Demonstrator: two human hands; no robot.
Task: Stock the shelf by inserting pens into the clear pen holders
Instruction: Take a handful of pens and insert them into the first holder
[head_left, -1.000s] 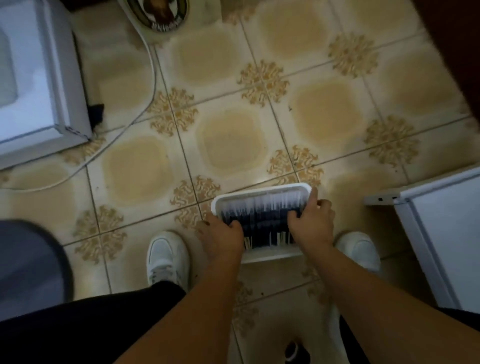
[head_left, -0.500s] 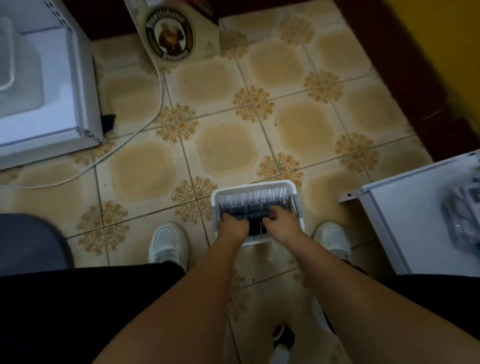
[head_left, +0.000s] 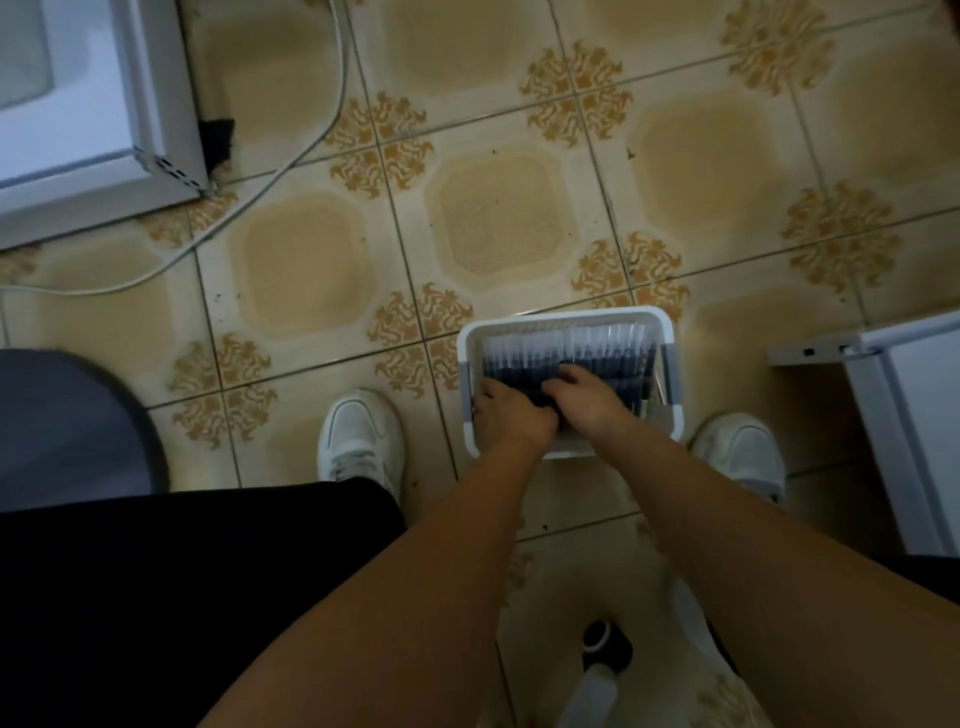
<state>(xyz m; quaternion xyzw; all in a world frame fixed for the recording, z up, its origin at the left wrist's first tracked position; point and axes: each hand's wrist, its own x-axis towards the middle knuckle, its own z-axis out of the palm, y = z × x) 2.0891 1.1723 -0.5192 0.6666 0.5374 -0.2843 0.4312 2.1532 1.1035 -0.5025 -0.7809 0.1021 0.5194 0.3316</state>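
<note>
A white plastic basket stands on the tiled floor between my feet. It is filled with a row of dark pens with clear caps, lying side by side. Both hands are down inside the basket, close together. My left hand is at the near left of the basket, its fingers curled into the pens. My right hand lies just right of it, with fingers curled over the middle of the pen row. The fingertips are hidden among the pens. No clear pen holders are in view.
A white appliance stands at the upper left, with a white cable trailing over the tiles. A white shelf unit is at the right edge. A grey round object sits at the left. My white shoes flank the basket.
My hands left the basket's outer sides and went down into it, meeting over the pens. The view has tilted down and nearer to the floor.
</note>
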